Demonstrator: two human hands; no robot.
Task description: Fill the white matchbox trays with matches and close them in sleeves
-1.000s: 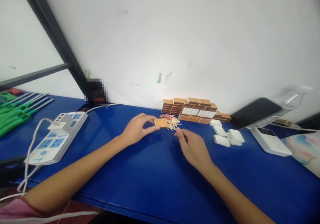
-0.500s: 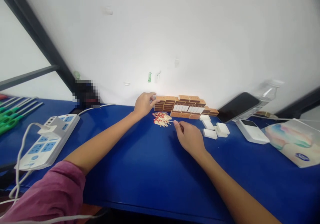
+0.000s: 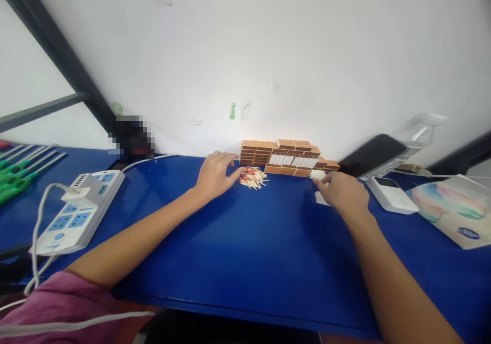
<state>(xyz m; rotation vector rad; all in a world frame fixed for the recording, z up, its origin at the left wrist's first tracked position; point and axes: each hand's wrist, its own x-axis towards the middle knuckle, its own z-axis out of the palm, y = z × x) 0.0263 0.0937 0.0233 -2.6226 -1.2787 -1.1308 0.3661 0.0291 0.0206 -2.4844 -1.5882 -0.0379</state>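
My left hand (image 3: 217, 176) is open beside a heap of red-tipped matches (image 3: 253, 178), thumb and fingers apart. The thumb tip comes close to the heap's left edge, while the fingers are near a stack of brown matchboxes (image 3: 255, 152). My right hand (image 3: 345, 193) has moved over the small white boxes, its fingers curled together. One white box (image 3: 318, 174) shows just beyond the fingertips, and part of another white box (image 3: 321, 198) shows under the hand. The hand hides the other white boxes and whatever its fingers hold.
A row of white box ends (image 3: 293, 160) sits within the stack against the wall. To the right are a leaning phone (image 3: 374, 156), a plastic bottle (image 3: 424, 132), a white device (image 3: 393, 196) and a tissue pack (image 3: 452, 206). A power strip (image 3: 82, 213) and green-handled tools (image 3: 19, 178) lie left.
My right hand has moved right, from beside the matches to over the white boxes. My left hand has drawn slightly back from the matchbox stack and opened wider. The camera view has shifted slightly.
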